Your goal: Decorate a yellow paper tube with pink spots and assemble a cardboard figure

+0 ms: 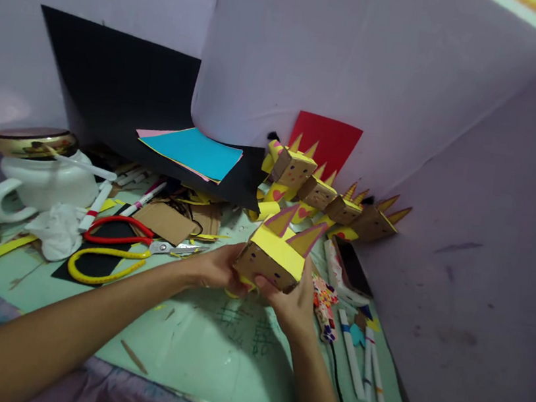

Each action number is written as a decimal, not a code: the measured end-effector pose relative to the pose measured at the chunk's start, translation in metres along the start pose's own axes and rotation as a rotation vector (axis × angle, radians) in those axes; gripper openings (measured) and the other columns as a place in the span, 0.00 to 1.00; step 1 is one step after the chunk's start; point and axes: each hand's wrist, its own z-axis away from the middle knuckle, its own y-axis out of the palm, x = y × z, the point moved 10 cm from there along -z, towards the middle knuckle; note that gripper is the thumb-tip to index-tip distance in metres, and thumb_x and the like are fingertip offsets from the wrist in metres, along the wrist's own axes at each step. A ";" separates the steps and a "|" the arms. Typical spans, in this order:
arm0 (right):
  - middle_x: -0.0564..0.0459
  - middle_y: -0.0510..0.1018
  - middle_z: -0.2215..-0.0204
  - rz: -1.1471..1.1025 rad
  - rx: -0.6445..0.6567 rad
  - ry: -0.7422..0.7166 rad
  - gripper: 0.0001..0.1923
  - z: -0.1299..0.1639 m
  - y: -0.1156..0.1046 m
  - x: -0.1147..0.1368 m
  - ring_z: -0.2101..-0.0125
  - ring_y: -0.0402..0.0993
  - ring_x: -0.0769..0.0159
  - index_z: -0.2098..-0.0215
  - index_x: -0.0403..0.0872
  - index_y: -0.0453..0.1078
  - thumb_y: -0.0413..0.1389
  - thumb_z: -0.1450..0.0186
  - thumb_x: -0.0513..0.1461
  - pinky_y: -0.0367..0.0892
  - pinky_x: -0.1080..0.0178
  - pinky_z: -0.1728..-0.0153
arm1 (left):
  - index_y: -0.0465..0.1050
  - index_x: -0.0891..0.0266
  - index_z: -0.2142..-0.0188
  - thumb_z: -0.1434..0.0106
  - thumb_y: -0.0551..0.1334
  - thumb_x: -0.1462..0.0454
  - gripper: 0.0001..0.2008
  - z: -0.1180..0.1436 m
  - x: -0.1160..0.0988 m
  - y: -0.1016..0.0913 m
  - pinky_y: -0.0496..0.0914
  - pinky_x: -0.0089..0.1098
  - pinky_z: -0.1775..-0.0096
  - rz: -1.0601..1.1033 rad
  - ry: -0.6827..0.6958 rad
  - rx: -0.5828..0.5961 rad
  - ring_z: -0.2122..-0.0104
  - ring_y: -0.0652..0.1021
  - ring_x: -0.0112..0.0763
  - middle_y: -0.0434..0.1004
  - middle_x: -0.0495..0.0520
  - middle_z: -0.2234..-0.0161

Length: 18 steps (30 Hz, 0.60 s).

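Note:
Between my hands is a small cardboard figure (274, 255) with a yellow top, two pointed ears edged in purple, and dots drawn on its front. My left hand (221, 268) is closed around its left and lower side. Its right side is gripped by my right hand (291, 304), the thumb pressed on the front edge. The lower part of the figure is mostly hidden by my fingers. Behind it stands a row of similar cardboard figures (316, 193) with pointed ears and yellow bodies bearing red hearts. Large scissors (116, 233) with red and yellow handles lie left of my left hand.
A white mug (46, 180) and crumpled tissue (57, 231) are at the left. Cardboard pieces (165, 221), black paper (125, 81), blue paper (195, 151) and red paper (326, 139) lie or lean at the back. Markers (351, 352) and a black cable (336, 370) lie at the right, near the wall.

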 end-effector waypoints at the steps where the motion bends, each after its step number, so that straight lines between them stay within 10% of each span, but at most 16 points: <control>1: 0.50 0.75 0.59 -0.010 0.000 0.003 0.33 0.000 0.001 0.000 0.59 0.73 0.57 0.50 0.48 0.62 0.68 0.53 0.41 0.70 0.58 0.59 | 0.75 0.59 0.57 0.62 0.71 0.70 0.29 0.005 -0.008 -0.003 0.71 0.39 0.56 -0.015 0.003 0.034 0.54 0.76 0.46 0.80 0.54 0.58; 7: 0.48 0.74 0.54 -0.121 0.041 -0.022 0.36 -0.005 0.014 0.008 0.54 0.72 0.56 0.46 0.50 0.60 0.67 0.51 0.39 0.69 0.57 0.55 | 0.58 0.56 0.40 0.58 0.73 0.68 0.46 0.023 -0.063 -0.017 0.61 0.41 0.44 -0.064 0.195 0.049 0.38 0.61 0.46 0.60 0.61 0.37; 18: 0.44 0.71 0.47 -0.148 -0.082 0.095 0.47 0.030 0.034 -0.034 0.46 0.68 0.51 0.42 0.48 0.57 0.70 0.57 0.39 0.65 0.50 0.48 | 0.67 0.63 0.49 0.60 0.74 0.64 0.37 0.020 -0.063 -0.023 0.69 0.42 0.51 -0.088 0.159 -0.089 0.49 0.73 0.52 0.75 0.62 0.50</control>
